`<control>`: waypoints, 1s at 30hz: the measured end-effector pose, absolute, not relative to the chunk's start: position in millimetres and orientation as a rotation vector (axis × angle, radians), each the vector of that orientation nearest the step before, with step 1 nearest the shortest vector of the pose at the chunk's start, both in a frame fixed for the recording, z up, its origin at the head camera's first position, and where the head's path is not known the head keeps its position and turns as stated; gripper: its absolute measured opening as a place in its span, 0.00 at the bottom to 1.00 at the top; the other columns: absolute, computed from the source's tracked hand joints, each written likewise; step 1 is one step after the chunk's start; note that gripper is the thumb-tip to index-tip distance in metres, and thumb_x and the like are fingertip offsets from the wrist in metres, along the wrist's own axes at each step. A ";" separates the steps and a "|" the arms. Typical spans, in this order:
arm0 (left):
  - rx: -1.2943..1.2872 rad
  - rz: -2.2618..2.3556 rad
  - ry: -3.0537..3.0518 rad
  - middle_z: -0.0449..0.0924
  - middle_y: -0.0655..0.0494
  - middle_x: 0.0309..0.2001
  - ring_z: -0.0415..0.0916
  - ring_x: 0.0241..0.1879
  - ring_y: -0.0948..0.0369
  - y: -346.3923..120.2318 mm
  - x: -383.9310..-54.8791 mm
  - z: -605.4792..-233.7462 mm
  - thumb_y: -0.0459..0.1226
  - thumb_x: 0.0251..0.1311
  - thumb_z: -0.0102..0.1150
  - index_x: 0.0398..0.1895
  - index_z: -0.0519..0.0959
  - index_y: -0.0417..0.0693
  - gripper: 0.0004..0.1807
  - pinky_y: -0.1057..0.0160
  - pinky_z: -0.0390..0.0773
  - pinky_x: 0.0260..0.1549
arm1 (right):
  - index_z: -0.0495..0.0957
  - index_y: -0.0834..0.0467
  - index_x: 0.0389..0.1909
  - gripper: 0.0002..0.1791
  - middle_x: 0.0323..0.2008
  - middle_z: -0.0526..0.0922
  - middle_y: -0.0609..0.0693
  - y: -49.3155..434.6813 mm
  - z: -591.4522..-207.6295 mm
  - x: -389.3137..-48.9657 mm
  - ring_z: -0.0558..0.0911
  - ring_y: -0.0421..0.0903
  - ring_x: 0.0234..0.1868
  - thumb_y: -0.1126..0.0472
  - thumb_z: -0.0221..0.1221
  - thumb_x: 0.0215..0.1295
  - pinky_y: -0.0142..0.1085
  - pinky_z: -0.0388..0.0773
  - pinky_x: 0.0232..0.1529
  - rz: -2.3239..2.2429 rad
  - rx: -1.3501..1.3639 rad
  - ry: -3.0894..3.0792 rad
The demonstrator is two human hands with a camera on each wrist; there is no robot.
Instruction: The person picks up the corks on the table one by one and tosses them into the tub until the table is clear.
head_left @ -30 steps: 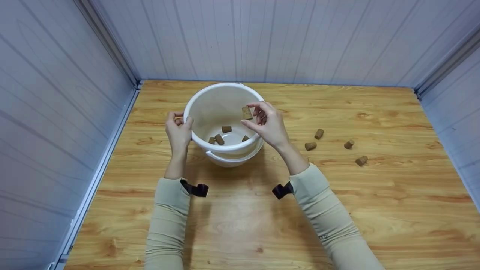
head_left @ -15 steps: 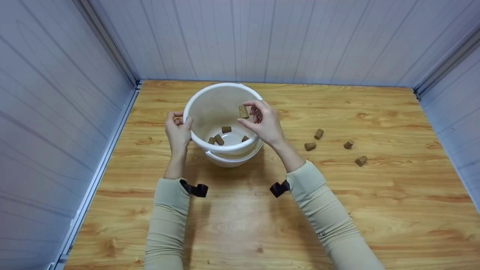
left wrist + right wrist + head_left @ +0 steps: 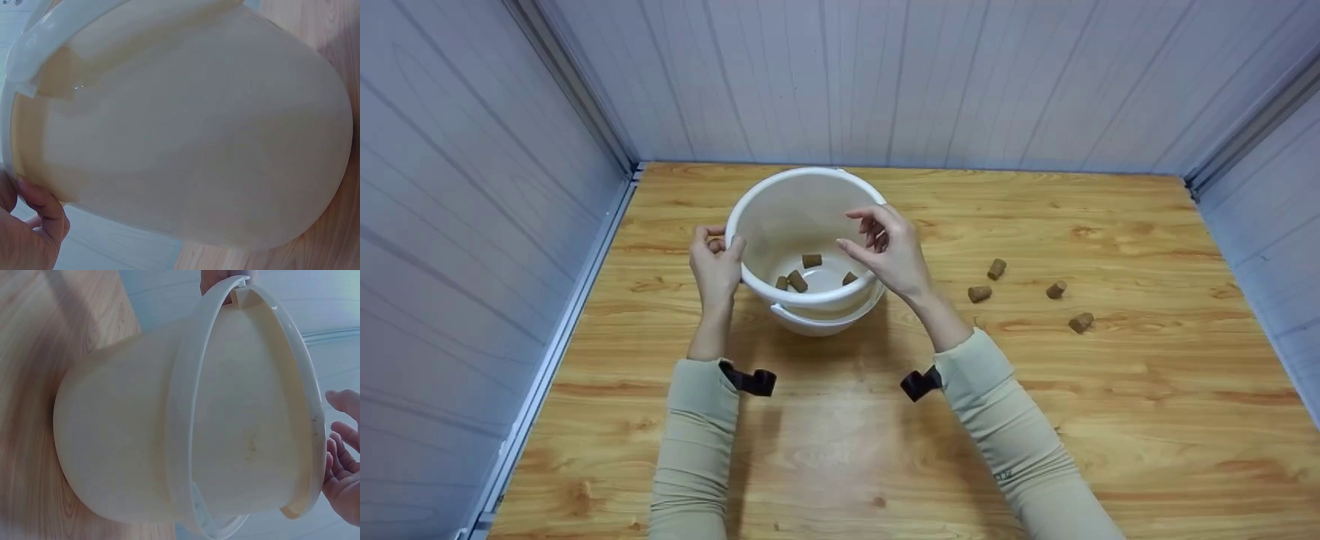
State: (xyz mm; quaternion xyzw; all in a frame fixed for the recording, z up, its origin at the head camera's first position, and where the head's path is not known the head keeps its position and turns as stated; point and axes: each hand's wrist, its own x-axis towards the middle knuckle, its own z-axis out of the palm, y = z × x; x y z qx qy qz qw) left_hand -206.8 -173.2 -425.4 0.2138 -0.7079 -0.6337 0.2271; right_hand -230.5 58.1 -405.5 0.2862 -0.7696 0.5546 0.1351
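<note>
Bucket [image 3: 795, 214] on wood-grain table [image 3: 825, 465] | pale walls [image 3: 862, 82] | left fingers [image 3: 736, 246] grip rim [image 3: 814, 297] | right fingers [image 3: 871, 213] parted, empty

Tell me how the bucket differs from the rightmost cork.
The bucket is white; the rightmost cork is brown. The bucket is large and hollow; the cork small and solid-looking. The left grip holds the bucket's rim; the cork lies untouched. Both look rounded.
</note>
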 end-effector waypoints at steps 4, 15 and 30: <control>0.598 -1.745 -1.956 0.69 0.56 0.21 0.68 0.20 0.66 -173.2 -206.5 -425.2 0.24 0.53 0.55 0.40 0.73 0.33 0.10 0.73 0.70 0.16 | 0.79 0.69 0.43 0.16 0.29 0.73 0.49 59.7 -407.2 -226.7 0.70 0.42 0.27 0.69 0.69 0.54 0.28 0.68 0.27 1.594 0.830 -2.190; 0.598 -1.757 -1.960 0.70 0.54 0.22 0.69 0.21 0.64 -173.2 -207.0 -426.6 0.24 0.54 0.55 0.42 0.73 0.33 0.11 0.72 0.72 0.15 | 0.79 0.70 0.40 0.13 0.29 0.74 0.49 69.2 -415.0 -218.1 0.73 0.48 0.29 0.72 0.67 0.54 0.26 0.70 0.27 1.611 0.792 -2.086; 0.583 -1.744 -1.942 0.70 0.56 0.21 0.68 0.20 0.67 -173.2 -206.8 -426.3 0.24 0.53 0.54 0.39 0.73 0.34 0.09 0.73 0.70 0.18 | 0.80 0.69 0.40 0.13 0.29 0.76 0.57 86.3 -426.6 -210.9 0.74 0.47 0.30 0.71 0.68 0.54 0.29 0.70 0.29 1.599 0.721 -2.058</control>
